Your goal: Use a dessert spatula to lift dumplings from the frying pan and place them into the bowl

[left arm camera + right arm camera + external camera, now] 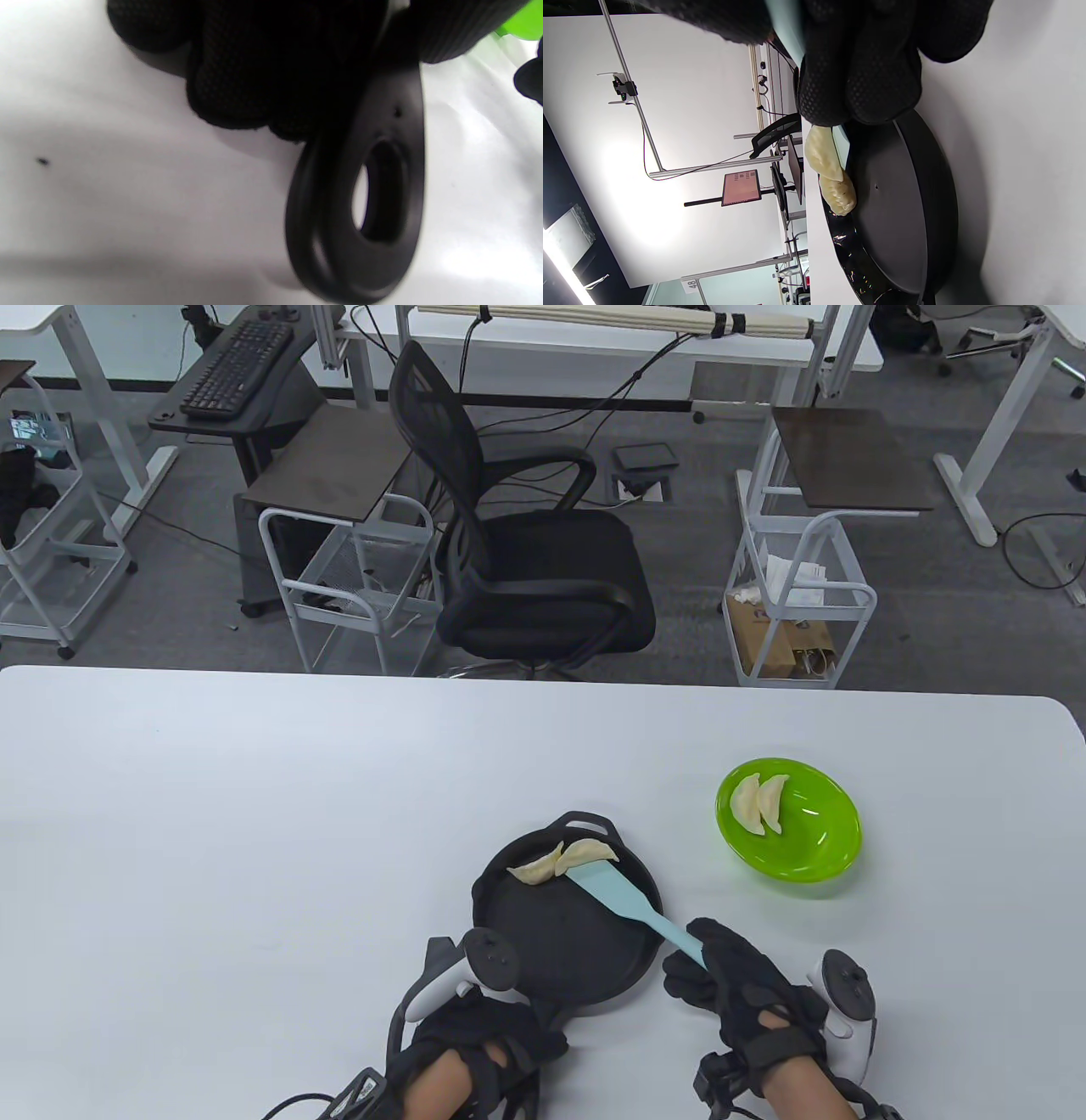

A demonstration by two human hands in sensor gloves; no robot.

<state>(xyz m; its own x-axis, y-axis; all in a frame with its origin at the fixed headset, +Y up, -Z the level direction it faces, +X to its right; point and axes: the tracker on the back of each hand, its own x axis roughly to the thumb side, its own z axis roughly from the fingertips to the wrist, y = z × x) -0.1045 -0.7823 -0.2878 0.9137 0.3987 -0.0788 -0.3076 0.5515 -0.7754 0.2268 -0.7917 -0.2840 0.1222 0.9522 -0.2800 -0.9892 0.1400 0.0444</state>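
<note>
- Left hand point(475, 1044): curled round the near handle point(356, 203) of the frying pan point(577, 950), as the left wrist view shows; its job is to keep the pan from sliding on the tabletop point(212, 831), and a firm downward hold seems enough.
- Left dumpling point(536, 868): lies on the pan's far side, its tip touching the second dumpling; likely to be dragged along if the blade comes up quickly.
- Right dumpling point(585, 853): sits at the far rim with the spatula's blade tip at or just under its near edge; which of the two, I cannot tell.
- Dessert spatula point(624, 899): pale blue, angled from the pan's far side back to the right; keeping the blade flat to the pan floor and pushing toward the rim should seat the dumpling fully before lifting.
- Right hand point(747, 993): fingers wrapped round the spatula's handle end; a level wrist during the carry would guard against a roll-off.
- Green bowl point(827, 836): right of the pan, well apart, already holding two dumplings point(759, 806).
- Writing: a tag reading "48" point(692, 284) in the right wrist view's background; a reddish screen point(741, 187) there is unreadable.
</note>
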